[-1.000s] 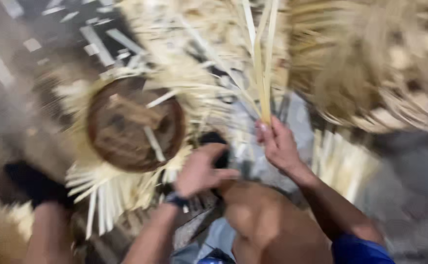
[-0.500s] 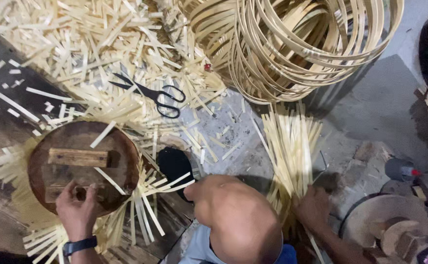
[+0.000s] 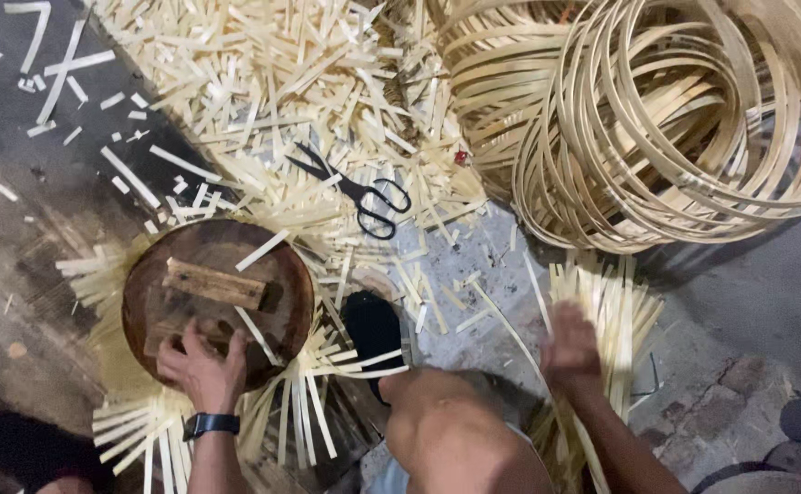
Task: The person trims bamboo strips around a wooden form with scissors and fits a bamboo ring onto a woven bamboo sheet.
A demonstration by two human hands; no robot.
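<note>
My left hand [image 3: 203, 368], with a dark watch on the wrist, rests fingers spread on the near edge of a round brown wooden disc [image 3: 217, 302]. The disc has a small wooden block on top and lies over pale bamboo strips [image 3: 144, 430] fanning out from under it. My right hand [image 3: 572, 352] is blurred and reaches down onto a bundle of long bamboo strips [image 3: 611, 311] on the floor at the right. Whether its fingers close on any strip cannot be told. My bare knee [image 3: 446, 430] is between the two arms.
Black scissors [image 3: 356, 190] lie on a heap of cut bamboo offcuts [image 3: 263, 82]. A stack of coiled bamboo hoops [image 3: 684, 119] fills the upper right. A dark sandal [image 3: 373, 329] sits by the disc. Bare concrete floor [image 3: 766, 293] lies at the right.
The view swung down from the strips held up earlier. My left hand settled on the disc's near edge. My right hand moved up onto the bundle of strips at the right.
</note>
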